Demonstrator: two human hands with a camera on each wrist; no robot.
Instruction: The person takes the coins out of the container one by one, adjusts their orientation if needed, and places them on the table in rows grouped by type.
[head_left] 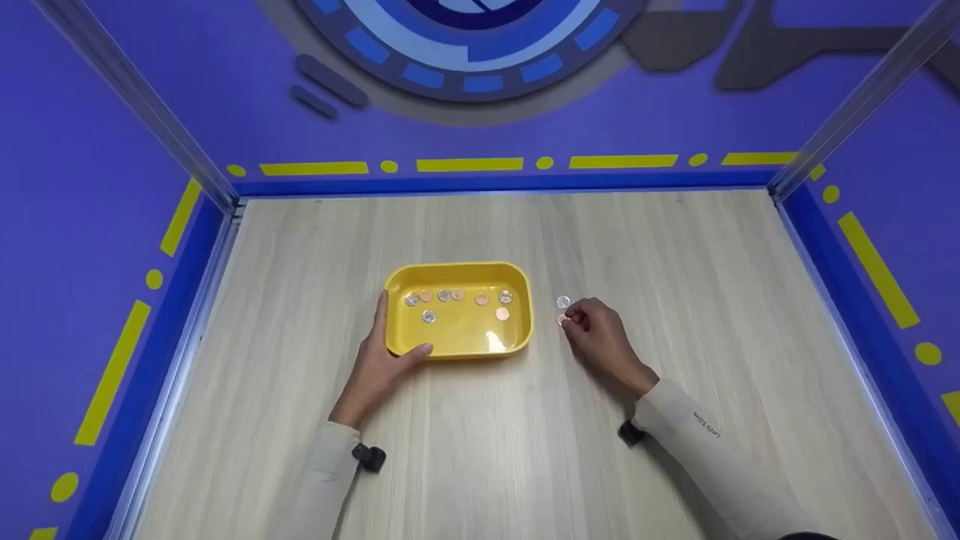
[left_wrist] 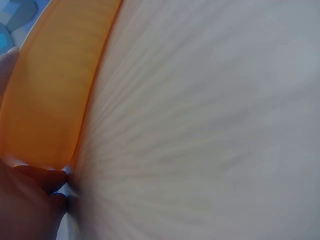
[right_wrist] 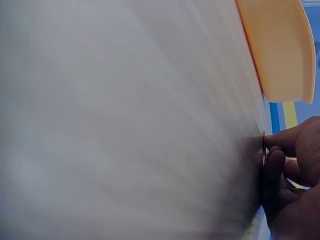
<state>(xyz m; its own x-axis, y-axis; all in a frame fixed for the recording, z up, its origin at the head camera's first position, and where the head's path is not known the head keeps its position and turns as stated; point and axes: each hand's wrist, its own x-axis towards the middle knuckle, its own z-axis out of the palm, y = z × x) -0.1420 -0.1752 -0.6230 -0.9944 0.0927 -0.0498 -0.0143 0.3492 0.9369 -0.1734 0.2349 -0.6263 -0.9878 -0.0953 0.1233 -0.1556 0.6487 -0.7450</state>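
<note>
A yellow plastic tray (head_left: 459, 341) stands on the table with several silver and copper coins lying flat inside, mostly toward its far side. My left hand (head_left: 382, 360) holds the tray's near left corner, thumb over the front rim and fingers along the left wall. To the right of the tray, my right hand (head_left: 604, 337) has its thumb and fingertips pinched at a copper coin (head_left: 561, 319) at the tabletop; the fingers partly hide it. Just beyond those fingertips a silver coin (head_left: 563, 301) lies on the table.
The pale wood table (head_left: 480, 457) is bounded by blue-purple panels with yellow marks at the back (head_left: 465, 142) and both sides. Metal rails (head_left: 187, 300) run along its side edges. Both wrists wear small black cameras over light sleeves.
</note>
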